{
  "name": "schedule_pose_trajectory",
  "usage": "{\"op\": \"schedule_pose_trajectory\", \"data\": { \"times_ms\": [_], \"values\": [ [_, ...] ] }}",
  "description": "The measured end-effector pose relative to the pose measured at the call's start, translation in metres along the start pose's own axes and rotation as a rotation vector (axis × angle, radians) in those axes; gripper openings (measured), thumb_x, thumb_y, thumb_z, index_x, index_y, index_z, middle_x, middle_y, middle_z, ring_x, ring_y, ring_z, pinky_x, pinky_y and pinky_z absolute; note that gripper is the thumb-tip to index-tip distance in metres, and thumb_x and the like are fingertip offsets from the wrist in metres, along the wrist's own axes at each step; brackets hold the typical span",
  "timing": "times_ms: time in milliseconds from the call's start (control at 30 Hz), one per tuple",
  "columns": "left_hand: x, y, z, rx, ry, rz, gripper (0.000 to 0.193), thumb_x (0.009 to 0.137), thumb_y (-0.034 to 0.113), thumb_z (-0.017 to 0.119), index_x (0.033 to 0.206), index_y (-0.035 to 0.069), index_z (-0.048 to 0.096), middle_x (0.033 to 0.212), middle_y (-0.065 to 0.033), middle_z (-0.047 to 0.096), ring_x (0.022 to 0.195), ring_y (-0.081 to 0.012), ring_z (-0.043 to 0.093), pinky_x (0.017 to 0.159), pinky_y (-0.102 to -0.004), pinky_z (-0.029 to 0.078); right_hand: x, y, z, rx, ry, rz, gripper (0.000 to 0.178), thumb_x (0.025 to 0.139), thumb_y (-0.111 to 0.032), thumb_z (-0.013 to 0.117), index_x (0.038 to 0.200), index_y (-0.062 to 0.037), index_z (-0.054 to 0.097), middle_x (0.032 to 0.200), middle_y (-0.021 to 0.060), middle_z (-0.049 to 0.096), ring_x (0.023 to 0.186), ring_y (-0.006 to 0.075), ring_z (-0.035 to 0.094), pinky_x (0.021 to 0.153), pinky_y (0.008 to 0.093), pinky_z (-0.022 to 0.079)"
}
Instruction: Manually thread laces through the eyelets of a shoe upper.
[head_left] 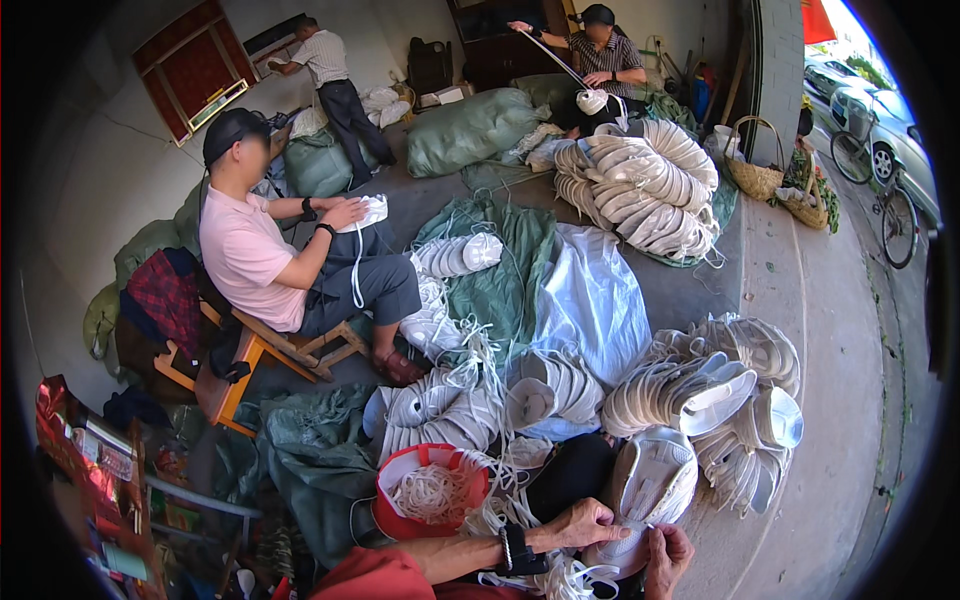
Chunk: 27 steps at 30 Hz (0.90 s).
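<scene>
A whitish shoe upper [655,472] lies over my lap near the lower edge, its rounded end pointing away from me. My left hand [583,527] comes in from the left with a black band on the wrist and pinches at the lacing area of the upper. On the other side my right hand [668,562] is closed, thumb and finger pinching a white shoelace whose tip shows by the upper. What the left fingertips grip is too small to make out. Beside my left forearm stands a red container [398,508] full of coiled white shoelaces [432,492].
Stacks of nested shoe uppers [690,395] lie just ahead and right. A larger pile [645,190] sits farther back. Green sheeting [500,250] covers floor between me and a seated person [255,240]. Two others work at the back. A wooden stool [235,375] stands left.
</scene>
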<state>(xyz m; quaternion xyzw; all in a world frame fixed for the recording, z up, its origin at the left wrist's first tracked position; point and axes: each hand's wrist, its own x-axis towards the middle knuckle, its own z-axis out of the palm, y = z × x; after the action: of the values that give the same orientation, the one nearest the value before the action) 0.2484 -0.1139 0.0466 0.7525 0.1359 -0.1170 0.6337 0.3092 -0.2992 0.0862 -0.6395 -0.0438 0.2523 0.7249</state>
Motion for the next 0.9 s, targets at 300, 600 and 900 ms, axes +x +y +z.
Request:
{"op": "schedule_pose_trajectory", "data": {
  "times_ms": [300,600,900],
  "values": [
    [-0.0014,0.0025,-0.0019,-0.020,-0.014,-0.011,0.053,0.082,0.047,0.069,0.057,0.001,0.059,0.049,-0.0027,0.053,0.048,-0.0077,0.048,0.045,-0.0295,0.038,-0.0007,-0.0016,0.0019,0.002,0.001,-0.010,0.009,0.091,-0.011,0.063,0.089,-0.0022,0.065,0.071,-0.0047,0.055,0.063,0.0030,0.046,0.056,0.0180,0.036],
    [-0.0028,0.0046,-0.0022,-0.026,0.003,-0.002,0.052,0.082,0.046,0.070,0.058,0.001,0.060,0.050,-0.0026,0.055,0.048,-0.0079,0.049,0.045,-0.0285,0.039,-0.0013,-0.0036,0.0033,-0.004,0.002,0.003,0.010,0.091,-0.012,0.063,0.087,-0.0032,0.065,0.070,-0.0057,0.055,0.062,0.0024,0.045,0.055,0.0180,0.035],
    [-0.0016,0.0010,0.0006,-0.021,0.014,0.006,0.052,0.082,0.046,0.069,0.057,0.002,0.059,0.049,-0.0024,0.055,0.046,-0.0083,0.051,0.043,-0.0274,0.039,-0.0003,-0.0018,0.0022,-0.021,0.004,-0.008,0.011,0.091,-0.013,0.063,0.087,-0.0034,0.065,0.068,-0.0058,0.053,0.060,0.0022,0.044,0.052,0.0178,0.033]
  ]
}}
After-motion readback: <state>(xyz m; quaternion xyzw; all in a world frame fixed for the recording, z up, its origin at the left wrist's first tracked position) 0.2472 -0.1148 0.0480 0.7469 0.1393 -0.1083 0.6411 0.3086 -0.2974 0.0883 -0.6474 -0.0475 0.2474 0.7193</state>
